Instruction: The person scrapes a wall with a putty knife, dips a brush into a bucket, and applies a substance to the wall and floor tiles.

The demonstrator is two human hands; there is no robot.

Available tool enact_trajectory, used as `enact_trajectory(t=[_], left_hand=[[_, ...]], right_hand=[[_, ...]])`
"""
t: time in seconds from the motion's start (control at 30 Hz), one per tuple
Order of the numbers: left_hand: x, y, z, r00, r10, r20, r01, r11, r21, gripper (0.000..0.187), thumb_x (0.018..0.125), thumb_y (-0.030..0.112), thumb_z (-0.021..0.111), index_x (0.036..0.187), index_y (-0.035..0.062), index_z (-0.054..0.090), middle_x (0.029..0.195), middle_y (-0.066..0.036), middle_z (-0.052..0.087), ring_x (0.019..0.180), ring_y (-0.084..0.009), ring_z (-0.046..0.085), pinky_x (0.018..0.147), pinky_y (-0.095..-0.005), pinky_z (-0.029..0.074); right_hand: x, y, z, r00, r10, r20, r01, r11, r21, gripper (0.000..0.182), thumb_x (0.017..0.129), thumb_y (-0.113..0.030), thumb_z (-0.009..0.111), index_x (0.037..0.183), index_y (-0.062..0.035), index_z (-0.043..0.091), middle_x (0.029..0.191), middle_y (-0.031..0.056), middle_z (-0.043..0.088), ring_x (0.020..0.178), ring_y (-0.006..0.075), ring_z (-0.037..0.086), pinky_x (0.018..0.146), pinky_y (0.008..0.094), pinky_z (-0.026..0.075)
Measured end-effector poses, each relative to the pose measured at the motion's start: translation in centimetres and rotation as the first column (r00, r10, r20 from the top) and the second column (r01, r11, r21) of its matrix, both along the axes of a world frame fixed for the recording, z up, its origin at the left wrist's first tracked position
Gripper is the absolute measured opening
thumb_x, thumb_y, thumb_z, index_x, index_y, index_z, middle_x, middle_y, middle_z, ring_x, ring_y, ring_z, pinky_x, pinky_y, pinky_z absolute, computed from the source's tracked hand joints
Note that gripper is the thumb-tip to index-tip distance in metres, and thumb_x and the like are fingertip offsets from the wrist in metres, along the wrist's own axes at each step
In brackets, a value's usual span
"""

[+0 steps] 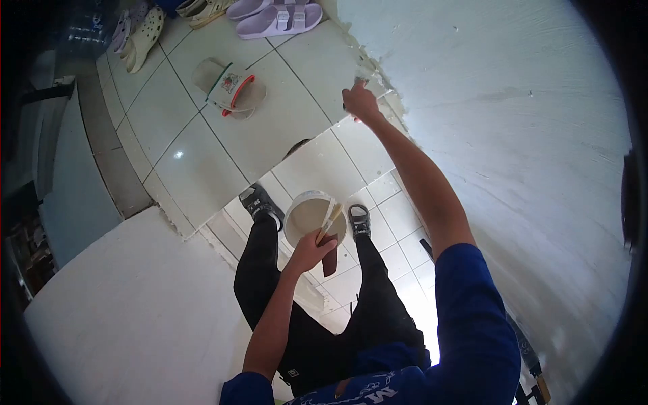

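Note:
My left hand (312, 252) is closed around a pale, slim brush-like tool (329, 220) that points away over the bucket. A flat brown strip (329, 262) is held in the same hand and hangs down beside the thumb. Below them, a white bucket (289, 226) stands between my feet. My right arm reaches far forward, and my right hand (362, 102) is closed low at the foot of the white wall. Something dark shows at its edge, possibly a handle, but the fingers hide most of it. Rough, chipped filler (370, 67) runs along the wall's base there.
A step edge crosses the tiled floor (223, 152) ahead of my feet. On the upper tiles lies a small clear toy bucket (229, 88) with a red rim. Lilac sandals (280, 21) and pale clogs (145, 40) sit farther back. White walls (499, 101) rise on both sides.

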State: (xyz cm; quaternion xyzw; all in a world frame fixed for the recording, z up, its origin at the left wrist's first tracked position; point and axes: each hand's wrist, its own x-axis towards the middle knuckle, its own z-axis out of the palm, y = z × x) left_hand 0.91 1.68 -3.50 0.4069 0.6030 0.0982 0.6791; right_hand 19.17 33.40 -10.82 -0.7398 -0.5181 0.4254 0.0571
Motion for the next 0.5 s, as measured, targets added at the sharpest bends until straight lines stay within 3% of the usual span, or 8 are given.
enact_trajectory(t=[0.07, 0.17, 0.2, 0.27, 0.37, 0.47, 0.5], left_hand=[[0.0, 0.6, -0.3, 1.000, -0.003, -0.017, 0.003, 1.000, 0.007, 0.033, 0.080, 0.029, 0.064, 0.094, -0.0012, 0.060, 0.081, -0.013, 0.064, 0.076, -0.0206, 0.062, 0.072, -0.0324, 0.048], [-0.1, 0.5, 0.7, 0.999, -0.019, -0.034, 0.019, 1.000, -0.013, 0.034, 0.080, 0.029, 0.064, 0.095, -0.0012, 0.060, 0.082, -0.013, 0.065, 0.076, -0.0206, 0.062, 0.072, -0.0323, 0.048], [0.0, 0.9, 0.7, 0.999, -0.035, -0.034, 0.035, 0.999, -0.013, 0.034, 0.080, 0.029, 0.064, 0.095, -0.0013, 0.060, 0.082, -0.013, 0.065, 0.076, -0.0205, 0.062, 0.071, -0.0323, 0.048], [0.1, 0.9, 0.4, 0.999, -0.033, -0.024, 0.032, 0.999, -0.028, 0.034, 0.080, 0.029, 0.064, 0.096, -0.0009, 0.060, 0.082, -0.012, 0.065, 0.076, -0.0204, 0.062, 0.072, -0.0323, 0.048], [-0.1, 0.2, -0.3, 1.000, -0.005, 0.002, 0.005, 1.000, 0.002, 0.035, 0.080, 0.029, 0.064, 0.097, -0.0005, 0.060, 0.082, -0.012, 0.065, 0.076, -0.0203, 0.062, 0.071, -0.0323, 0.048], [0.3, 0.4, -0.3, 1.000, -0.012, -0.008, 0.012, 1.000, -0.001, 0.034, 0.079, 0.029, 0.064, 0.097, -0.0005, 0.059, 0.082, -0.013, 0.065, 0.075, -0.0205, 0.062, 0.071, -0.0324, 0.048], [0.2, 0.4, -0.1, 0.999, -0.022, -0.026, 0.021, 1.000, -0.013, 0.034, 0.079, 0.029, 0.064, 0.097, -0.0006, 0.059, 0.082, -0.013, 0.065, 0.076, -0.0206, 0.063, 0.071, -0.0324, 0.048]], right_hand=[[0.3, -0.1, -0.9, 1.000, 0.022, -0.010, -0.021, 0.999, 0.030, 0.068, 0.082, -0.027, 0.045, 0.125, 0.0183, 0.017, 0.079, 0.0273, 0.062, 0.051, 0.0335, 0.062, 0.063, 0.0380, 0.054], [0.1, 0.6, 0.8, 0.998, -0.052, -0.034, 0.050, 0.997, -0.062, 0.069, 0.082, -0.027, 0.046, 0.125, 0.0190, 0.017, 0.082, 0.0283, 0.062, 0.061, 0.0359, 0.064, 0.070, 0.0395, 0.053], [-0.3, 0.8, -5.3, 0.991, -0.033, 0.126, 0.018, 0.993, 0.120, 0.059, 0.082, -0.028, 0.045, 0.116, 0.0168, 0.028, 0.072, 0.0260, 0.061, 0.051, 0.0331, 0.062, 0.047, 0.0379, 0.054], [0.2, 0.8, -5.7, 0.993, 0.016, 0.115, -0.032, 0.990, 0.139, 0.059, 0.082, -0.028, 0.045, 0.116, 0.0182, 0.028, 0.069, 0.0230, 0.062, 0.051, 0.0315, 0.062, 0.047, 0.0371, 0.055], [-0.8, 1.3, -2.5, 0.992, -0.120, -0.031, 0.120, 0.993, 0.001, 0.076, 0.080, -0.026, 0.046, 0.126, 0.0227, 0.011, 0.068, 0.0205, 0.064, 0.075, 0.0331, 0.065, 0.080, 0.0395, 0.050], [-1.0, 1.2, 1.4, 0.966, -0.229, -0.118, 0.220, 0.972, -0.082, 0.075, 0.081, -0.025, 0.045, 0.125, 0.0251, 0.010, 0.066, 0.0185, 0.063, 0.059, 0.0292, 0.065, 0.072, 0.0349, 0.052], [-1.5, 1.2, 1.0, 0.978, -0.192, -0.083, 0.192, 0.981, -0.008, 0.075, 0.081, -0.024, 0.045, 0.124, 0.0260, 0.009, 0.064, 0.0173, 0.063, 0.049, 0.0251, 0.062, 0.065, 0.0305, 0.054]])
